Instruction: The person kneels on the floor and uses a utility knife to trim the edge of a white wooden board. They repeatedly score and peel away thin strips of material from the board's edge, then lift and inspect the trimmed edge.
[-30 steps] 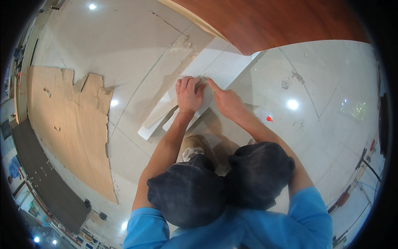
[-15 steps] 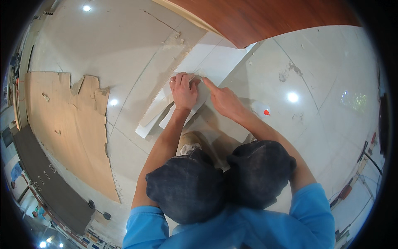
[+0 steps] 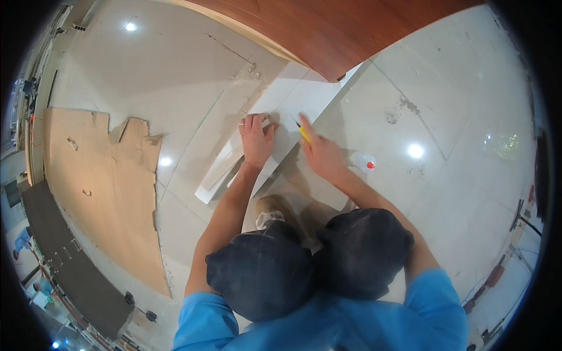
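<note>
A long white board (image 3: pixel 304 96) lies slantwise on the floor in front of my feet, with a narrow pale strip (image 3: pixel 215 180) along its left side. My left hand (image 3: pixel 256 140) is closed over the strip, fingers bent round its edge and thumb towards the board. In my right hand (image 3: pixel 322 153) is a yellow utility knife (image 3: pixel 304 133), its dark tip pointing up and left over the board's right part. The hand is slightly blurred, and I cannot tell whether the blade touches the board.
A reddish-brown wooden panel (image 3: pixel 351 29) overhangs the board's far end. A translucent bottle with a red cap (image 3: pixel 367 162) is right of my right hand. Torn brown sheet material (image 3: pixel 105 193) lies at left, beside a dark panel (image 3: pixel 70 251). My shoe (image 3: pixel 270 207) is close behind the board.
My right hand has drawn back from the left hand and turned, so the yellow knife now shows. My left hand stays on the strip. The view has shifted slightly.
</note>
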`<state>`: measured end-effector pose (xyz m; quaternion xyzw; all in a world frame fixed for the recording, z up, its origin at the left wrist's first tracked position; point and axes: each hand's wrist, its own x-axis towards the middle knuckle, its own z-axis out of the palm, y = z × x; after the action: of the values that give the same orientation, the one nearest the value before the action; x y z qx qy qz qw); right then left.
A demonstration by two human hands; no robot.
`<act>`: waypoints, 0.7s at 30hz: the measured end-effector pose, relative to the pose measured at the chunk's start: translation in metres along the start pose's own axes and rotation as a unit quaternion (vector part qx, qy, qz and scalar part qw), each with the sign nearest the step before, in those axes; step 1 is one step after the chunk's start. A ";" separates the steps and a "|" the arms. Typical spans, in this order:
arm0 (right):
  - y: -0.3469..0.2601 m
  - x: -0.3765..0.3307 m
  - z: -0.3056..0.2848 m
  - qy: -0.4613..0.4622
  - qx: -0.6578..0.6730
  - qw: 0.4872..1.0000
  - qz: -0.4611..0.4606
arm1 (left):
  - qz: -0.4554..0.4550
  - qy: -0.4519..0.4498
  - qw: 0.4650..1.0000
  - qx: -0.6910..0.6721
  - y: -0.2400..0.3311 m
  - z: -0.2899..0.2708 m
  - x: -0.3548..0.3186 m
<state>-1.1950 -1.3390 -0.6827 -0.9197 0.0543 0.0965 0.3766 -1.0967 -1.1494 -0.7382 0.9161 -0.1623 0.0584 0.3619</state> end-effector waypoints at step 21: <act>-0.060 -0.029 -0.102 -0.297 0.380 0.874 0.060 | -0.214 -0.498 0.789 -0.288 0.123 -0.146 0.016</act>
<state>-1.1989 -1.3675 -0.5644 -0.6288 0.0275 0.3599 0.6887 -1.1219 -1.1384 -0.5480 0.6827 -0.1287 -0.5348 0.4810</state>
